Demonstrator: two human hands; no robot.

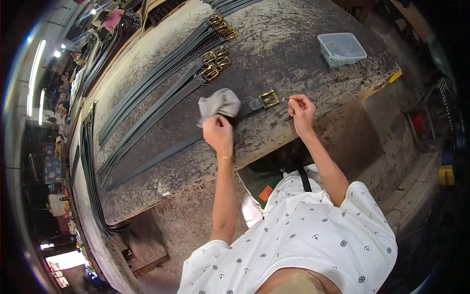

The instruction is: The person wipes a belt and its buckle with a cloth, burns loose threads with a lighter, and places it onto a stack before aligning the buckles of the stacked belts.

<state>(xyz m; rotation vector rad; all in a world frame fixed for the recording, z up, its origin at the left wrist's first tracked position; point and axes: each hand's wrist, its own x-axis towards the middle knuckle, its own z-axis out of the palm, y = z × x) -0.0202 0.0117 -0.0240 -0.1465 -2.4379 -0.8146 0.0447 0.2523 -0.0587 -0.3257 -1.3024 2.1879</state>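
Observation:
My left hand (219,134) is closed on a crumpled grey cloth (220,104), slightly blurred, over a dark belt (161,158) lying along the near side of the table. That belt's brass-coloured buckle (269,99) lies to the right of the cloth, between my hands. Just right of the buckle, my right hand (302,113) is pinched, thumb against fingers, above the table's near edge. A tiny pinkish spot shows at its fingertips; I cannot make out what it is. Beyond my left hand lie two bundles of dark belts (156,93) with gold buckles (214,63).
A clear plastic container (341,49) stands at the right on the worn, scuffed table (279,54). More dark straps (90,171) hang over the table's left end. A person in pink (113,19) is in the far background. A yellow patch (395,77) marks the right corner.

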